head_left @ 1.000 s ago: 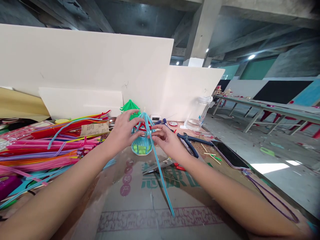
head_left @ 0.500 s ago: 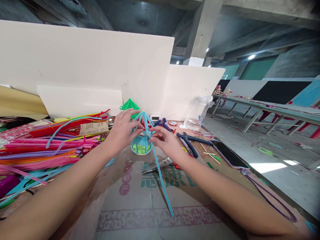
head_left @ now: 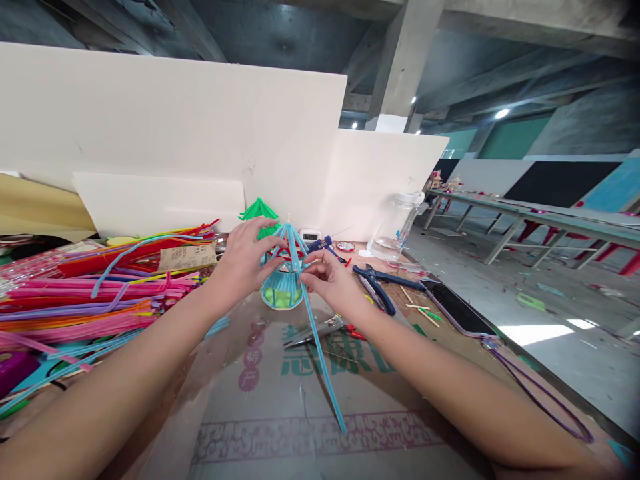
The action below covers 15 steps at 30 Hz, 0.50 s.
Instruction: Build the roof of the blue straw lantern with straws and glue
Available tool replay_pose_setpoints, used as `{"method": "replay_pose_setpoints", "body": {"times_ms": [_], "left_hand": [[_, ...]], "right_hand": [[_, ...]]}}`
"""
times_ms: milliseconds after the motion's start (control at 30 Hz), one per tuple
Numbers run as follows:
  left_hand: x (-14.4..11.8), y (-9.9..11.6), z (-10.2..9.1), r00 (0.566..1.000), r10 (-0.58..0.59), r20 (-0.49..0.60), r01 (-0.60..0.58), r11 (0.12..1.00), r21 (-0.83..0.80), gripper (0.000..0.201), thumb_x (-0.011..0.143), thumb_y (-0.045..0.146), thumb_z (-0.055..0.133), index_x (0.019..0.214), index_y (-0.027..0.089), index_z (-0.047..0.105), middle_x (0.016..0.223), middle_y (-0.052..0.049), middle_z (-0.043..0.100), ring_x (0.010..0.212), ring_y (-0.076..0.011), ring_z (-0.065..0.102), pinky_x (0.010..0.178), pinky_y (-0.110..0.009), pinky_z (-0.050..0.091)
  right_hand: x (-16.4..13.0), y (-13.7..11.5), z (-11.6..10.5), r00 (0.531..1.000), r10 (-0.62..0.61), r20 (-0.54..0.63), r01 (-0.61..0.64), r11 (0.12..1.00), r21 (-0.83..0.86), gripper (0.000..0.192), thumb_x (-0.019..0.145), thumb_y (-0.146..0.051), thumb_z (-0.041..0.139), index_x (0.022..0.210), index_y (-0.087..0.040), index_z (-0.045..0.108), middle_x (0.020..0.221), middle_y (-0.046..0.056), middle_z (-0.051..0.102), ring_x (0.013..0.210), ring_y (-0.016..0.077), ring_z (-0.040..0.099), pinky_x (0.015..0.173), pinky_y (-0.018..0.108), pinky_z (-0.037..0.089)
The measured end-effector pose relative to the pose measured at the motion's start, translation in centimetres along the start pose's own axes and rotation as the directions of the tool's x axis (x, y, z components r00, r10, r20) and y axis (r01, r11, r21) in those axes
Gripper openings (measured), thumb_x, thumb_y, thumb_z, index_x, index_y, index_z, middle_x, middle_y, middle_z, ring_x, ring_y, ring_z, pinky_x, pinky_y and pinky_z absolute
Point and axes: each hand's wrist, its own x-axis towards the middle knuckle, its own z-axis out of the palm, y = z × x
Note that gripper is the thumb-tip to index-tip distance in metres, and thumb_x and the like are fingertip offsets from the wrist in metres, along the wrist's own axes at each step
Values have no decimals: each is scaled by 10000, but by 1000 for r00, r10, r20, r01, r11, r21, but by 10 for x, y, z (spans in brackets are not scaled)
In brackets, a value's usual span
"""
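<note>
A small light blue pipe-cleaner lantern (head_left: 283, 287) with a green core stands on the cardboard-covered table (head_left: 310, 427). My left hand (head_left: 245, 260) grips its upper left side. My right hand (head_left: 333, 280) pinches a long light blue pipe cleaner (head_left: 320, 360) near the lantern's top; the strand trails down towards me across the table. A green pipe-cleaner umbrella shape (head_left: 259, 211) stands just behind the lantern.
A big pile of coloured pipe cleaners (head_left: 100, 287) fills the left. Scissors (head_left: 320, 330), blue pliers (head_left: 377, 283), a glue gun (head_left: 325, 245), a phone (head_left: 457, 308) and a clear jar (head_left: 395, 230) lie right. White boards (head_left: 200, 133) stand behind; the table edge drops off at right.
My right hand has shifted slightly up and left along the blue strand, and the strand's free end has swung a little. My left hand stays on the lantern.
</note>
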Motion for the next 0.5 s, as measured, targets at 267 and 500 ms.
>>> {"method": "replay_pose_setpoints", "body": {"times_ms": [267,500], "left_hand": [[-1,5,-1,999,50,22,-50,999,7,235,903,260,549,1115,245,650,1363,-104,473,1304,-281,399,1068,-473,325],[0,-4,-7,998,-57,37,57,998,-23,310,867,377,603,1140,230,605,1360,-113,469,1287,-287,422,1056,-468,338]], "right_hand": [[0,-3,-1,998,-49,32,52,993,-109,257,783,-295,631,1013,-206,557,710,-34,581,617,120,520,605,271,416],[1,-13,-7,985,-142,-95,121,974,-193,155,816,-297,588,929,-195,559,736,-23,553,687,125,530,624,257,403]]}}
